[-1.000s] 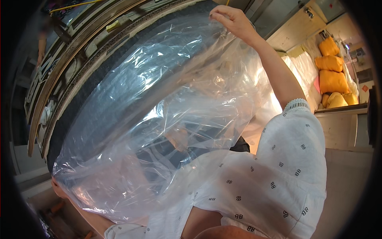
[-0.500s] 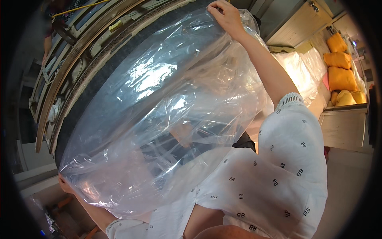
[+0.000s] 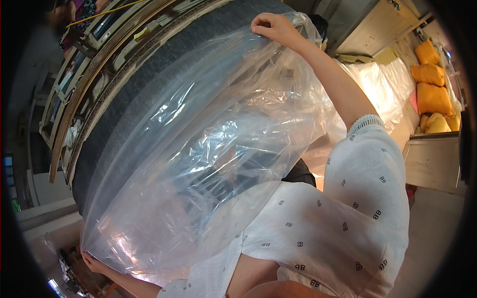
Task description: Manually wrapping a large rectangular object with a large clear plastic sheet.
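Observation:
A large sheet of clear plastic film (image 3: 198, 144) is stretched between my two hands, wrinkled and shiny. My left hand (image 3: 92, 260) pinches its corner at the lower left, beyond the table's near end. At the top, my right hand (image 3: 278, 30) grips the far edge with thumb and fingers pressed together. The film's far side lies over a dark grey tabletop (image 3: 114, 104), and its near side hangs against my front. I cannot tell whether it is a single sheet or a bag.
Past the tabletop runs a wooden frame or rail (image 3: 79, 94), with a person's patterned clothing (image 3: 89, 15) behind it. Orange bundles (image 3: 433, 98) are piled at the far right above a wooden cabinet (image 3: 430, 159). More white plastic (image 3: 377, 89) lies beyond my right arm.
My left hand has moved down and slightly right, drawing the film toward me; more of the dark tabletop shows. My right hand has shifted slightly left and down, still gripping.

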